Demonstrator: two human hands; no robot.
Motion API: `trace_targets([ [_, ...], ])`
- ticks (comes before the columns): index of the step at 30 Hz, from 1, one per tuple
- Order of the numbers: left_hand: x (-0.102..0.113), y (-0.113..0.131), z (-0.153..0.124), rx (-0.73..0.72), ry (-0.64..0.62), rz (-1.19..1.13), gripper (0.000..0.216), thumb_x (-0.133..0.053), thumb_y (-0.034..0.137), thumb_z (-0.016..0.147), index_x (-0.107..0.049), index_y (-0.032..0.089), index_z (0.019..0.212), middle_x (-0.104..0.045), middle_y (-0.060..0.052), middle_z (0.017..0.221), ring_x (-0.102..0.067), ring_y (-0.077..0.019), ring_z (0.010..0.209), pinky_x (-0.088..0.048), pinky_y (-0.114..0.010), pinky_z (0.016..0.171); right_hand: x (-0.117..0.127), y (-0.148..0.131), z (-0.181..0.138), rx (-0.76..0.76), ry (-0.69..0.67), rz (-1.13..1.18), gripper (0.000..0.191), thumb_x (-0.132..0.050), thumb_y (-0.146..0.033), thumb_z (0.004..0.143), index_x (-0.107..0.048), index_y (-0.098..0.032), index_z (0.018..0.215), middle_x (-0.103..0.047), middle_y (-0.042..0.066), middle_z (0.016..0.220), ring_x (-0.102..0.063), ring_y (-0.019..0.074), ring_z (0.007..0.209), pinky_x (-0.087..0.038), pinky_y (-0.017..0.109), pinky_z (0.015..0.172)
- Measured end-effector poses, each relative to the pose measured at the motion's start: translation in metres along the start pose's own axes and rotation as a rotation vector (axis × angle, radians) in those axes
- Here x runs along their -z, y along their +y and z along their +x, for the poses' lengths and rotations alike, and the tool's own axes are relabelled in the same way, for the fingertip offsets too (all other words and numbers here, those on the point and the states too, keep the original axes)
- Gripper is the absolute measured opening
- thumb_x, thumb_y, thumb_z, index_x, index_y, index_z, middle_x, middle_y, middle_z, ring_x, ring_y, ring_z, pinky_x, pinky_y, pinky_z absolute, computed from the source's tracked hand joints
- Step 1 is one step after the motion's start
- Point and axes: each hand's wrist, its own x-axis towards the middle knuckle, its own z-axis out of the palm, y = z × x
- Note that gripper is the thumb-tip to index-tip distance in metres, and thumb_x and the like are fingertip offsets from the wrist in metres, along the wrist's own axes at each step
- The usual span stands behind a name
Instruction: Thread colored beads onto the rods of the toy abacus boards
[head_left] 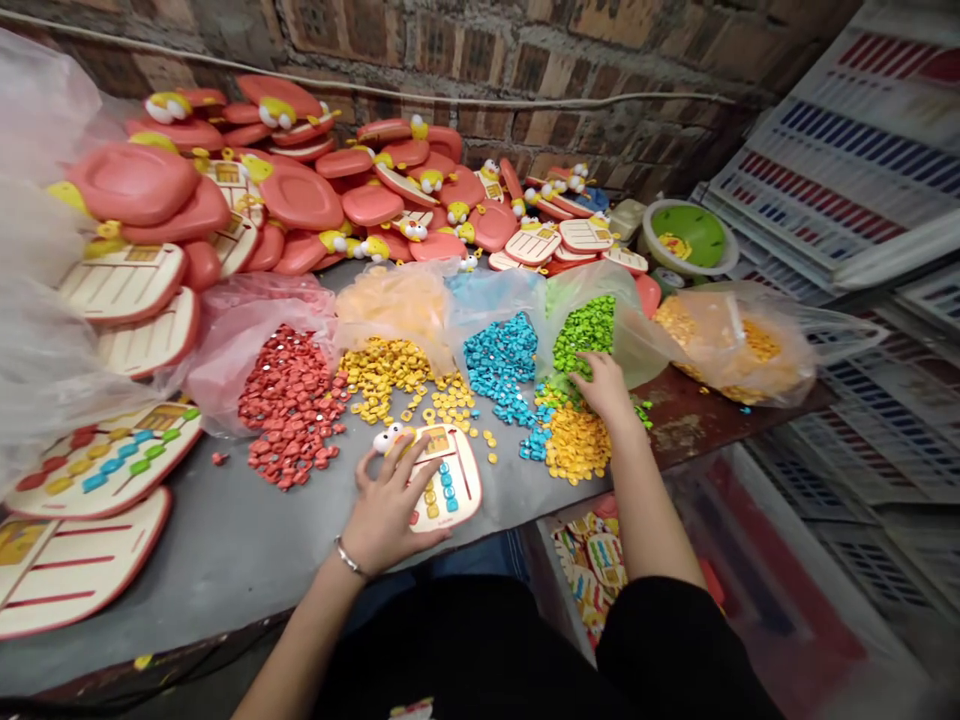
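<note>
Left hand [390, 505] gripping cream plastic peg board [444, 478] at lower centre; right hand [606, 390], open with fingers spread, touching lime-green plastic beads [585, 335] in clear plastic bag [637, 340] at centre right.

Smooth plastic toy board [454, 495], glossy plastic beads [577, 445], thin polythene bags [739, 345] and rough brick wall [525, 60].

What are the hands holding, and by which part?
The left hand grips a cream toy board by its left edge; the right hand is on green pieces, any hold unclear.
</note>
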Motion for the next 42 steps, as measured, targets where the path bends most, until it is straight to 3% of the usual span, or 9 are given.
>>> trace_targets([
  [4,-0.002,-0.001,-0.001,0.003,-0.005,0.003,0.073,-0.069,0.058,0.07,-0.053,0.026,0.134,-0.036,-0.012,0.153,-0.028,-0.0378,0.14,-0.01,-0.058,0.109,-0.015,0.004,0.012,0.037,-0.125,0.024,0.034,-0.065,-0.019,0.076,-0.067,-0.015,0.11,-0.067,0.015,0.105,-0.059,0.0301,0.1,-0.044,0.045,0.091],
  [8,-0.001,-0.001,-0.001,0.007,-0.018,-0.011,0.073,-0.067,0.06,0.071,-0.052,0.027,0.134,-0.035,-0.011,0.153,-0.027,-0.0365,0.141,-0.009,-0.057,0.109,-0.021,0.003,0.015,0.021,-0.043,0.149,0.02,-0.057,-0.021,0.08,-0.069,-0.016,0.095,-0.07,0.013,0.098,-0.061,0.0276,0.093,-0.045,0.042,0.087],
  [13,0.0,0.0,0.0,0.009,-0.012,-0.015,0.077,-0.067,0.065,0.069,-0.051,0.027,0.135,-0.035,-0.011,0.153,-0.027,-0.037,0.141,-0.009,-0.057,0.109,-0.014,-0.004,0.012,-0.144,0.114,0.356,0.021,-0.054,-0.032,0.081,-0.066,-0.016,0.087,-0.069,0.01,0.087,-0.059,0.0227,0.074,-0.046,0.035,0.072],
  [18,0.002,0.001,0.001,0.002,-0.011,-0.004,0.075,-0.066,0.064,0.07,-0.051,0.028,0.134,-0.036,-0.012,0.153,-0.028,-0.0369,0.14,-0.01,-0.056,0.109,0.001,-0.052,-0.018,-0.091,0.218,0.576,0.02,-0.055,-0.035,0.084,-0.063,-0.018,0.091,-0.067,0.006,0.089,-0.059,0.0203,0.078,-0.046,0.032,0.072],
  [23,0.003,0.002,0.001,0.006,-0.019,-0.008,0.074,-0.068,0.063,0.07,-0.052,0.026,0.133,-0.036,-0.012,0.153,-0.028,-0.0364,0.141,-0.009,-0.056,0.11,-0.004,-0.119,-0.075,0.091,-0.04,0.676,0.012,-0.055,-0.029,0.09,-0.064,-0.021,0.092,-0.066,0.005,0.091,-0.061,0.0218,0.088,-0.047,0.033,0.078],
  [26,0.003,0.002,0.001,0.01,-0.026,-0.007,0.075,-0.069,0.062,0.07,-0.052,0.026,0.133,-0.035,-0.011,0.153,-0.027,-0.037,0.14,-0.008,-0.057,0.11,-0.013,-0.14,-0.095,0.185,-0.207,0.608,0.014,-0.051,-0.026,0.093,-0.065,-0.023,0.092,-0.066,0.006,0.091,-0.059,0.0231,0.09,-0.046,0.036,0.08],
  [31,0.002,0.002,0.001,0.006,-0.029,-0.006,0.076,-0.069,0.062,0.069,-0.053,0.026,0.134,-0.035,-0.011,0.153,-0.028,-0.038,0.14,-0.008,-0.057,0.11,-0.018,-0.147,-0.095,0.213,-0.216,0.422,0.012,-0.058,-0.025,0.09,-0.069,-0.023,0.088,-0.063,0.008,0.102,-0.053,0.0268,0.102,-0.04,0.045,0.092],
  [38,0.001,0.001,0.0,0.001,-0.022,0.001,0.076,-0.068,0.063,0.07,-0.052,0.026,0.134,-0.033,-0.011,0.154,-0.027,-0.0378,0.14,-0.008,-0.056,0.11,-0.015,-0.158,-0.086,0.278,-0.314,0.661,0.026,-0.054,-0.02,0.091,-0.061,-0.021,0.116,-0.063,0.007,0.101,-0.06,0.0208,0.091,-0.05,0.035,0.08],
  [42,0.001,0.0,-0.001,0.001,-0.023,-0.002,0.077,-0.067,0.066,0.07,-0.052,0.025,0.134,-0.033,-0.012,0.154,-0.026,-0.0379,0.141,-0.008,-0.057,0.109,-0.016,-0.167,-0.084,0.311,-0.346,0.67,0.018,-0.053,-0.02,0.092,-0.06,-0.021,0.108,-0.067,0.006,0.096,-0.063,0.02,0.086,-0.051,0.034,0.078],
])
